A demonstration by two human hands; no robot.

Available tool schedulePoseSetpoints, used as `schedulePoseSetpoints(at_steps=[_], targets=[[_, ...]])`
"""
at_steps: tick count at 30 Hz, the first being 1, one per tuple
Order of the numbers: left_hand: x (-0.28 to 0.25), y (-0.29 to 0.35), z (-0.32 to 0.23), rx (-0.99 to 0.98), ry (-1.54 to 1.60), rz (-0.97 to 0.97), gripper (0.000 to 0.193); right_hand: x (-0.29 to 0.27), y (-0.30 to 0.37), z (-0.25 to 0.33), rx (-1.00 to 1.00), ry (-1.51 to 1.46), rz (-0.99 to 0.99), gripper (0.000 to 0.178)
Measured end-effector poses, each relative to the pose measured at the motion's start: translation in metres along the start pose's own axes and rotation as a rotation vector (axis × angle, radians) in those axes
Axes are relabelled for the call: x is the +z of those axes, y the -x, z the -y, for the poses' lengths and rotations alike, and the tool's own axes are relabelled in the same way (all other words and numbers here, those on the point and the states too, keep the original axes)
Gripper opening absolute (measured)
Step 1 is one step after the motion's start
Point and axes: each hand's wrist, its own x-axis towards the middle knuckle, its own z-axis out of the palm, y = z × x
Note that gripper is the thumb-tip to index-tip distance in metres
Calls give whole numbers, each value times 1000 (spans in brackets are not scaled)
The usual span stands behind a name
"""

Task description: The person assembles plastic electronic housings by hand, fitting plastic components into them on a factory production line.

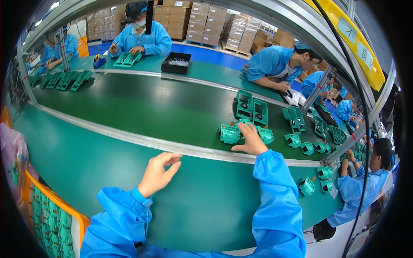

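- R hand point(253, 141): thumb + fingers apart, over grn housings point(229, 134) on belt point(142, 109); contact can't tell
- L hand point(155, 175): thumb + fingers apart, R hand's 8 o'clk, nr metal rail point(206, 153)
- Open grn shells point(244, 104): R hand's 12, just past housings
- Orange crate point(81, 218) w/ grn pcs: L hand's 8
- Blk box point(172, 70): R hand's 10–11, far side

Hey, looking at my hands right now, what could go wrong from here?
The green parts sit close together by your right hand, so it might knock one into the green boxes just beyond. Your left hand has its fingertips right by the metal rail, so it could bump that.
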Motion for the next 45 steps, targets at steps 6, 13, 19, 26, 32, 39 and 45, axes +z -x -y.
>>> schedulePoseSetpoints(at_steps=[6,13,19,26,32,39,45], targets=[[-1,21,27,-263,357,-12,24,10,-23,16,56,-57,-20,92],[-1,22,-2,-412,942,19,58,0,15,143,-272,-517,-222,85],[-12,27,1,-350,1071,72,66,13,23,180,-401,-486,-263,82],[-11,29,1,-385,1140,40,66,42,37,170,171,-1836,36,59],[-5,34,5,-377,1148,95,67,47,42,168,334,-2202,271,45],[-1,36,9,-296,1084,76,67,42,41,171,313,-2250,287,47],[1,36,12,-185,1059,52,70,49,42,162,169,-2312,380,59]])
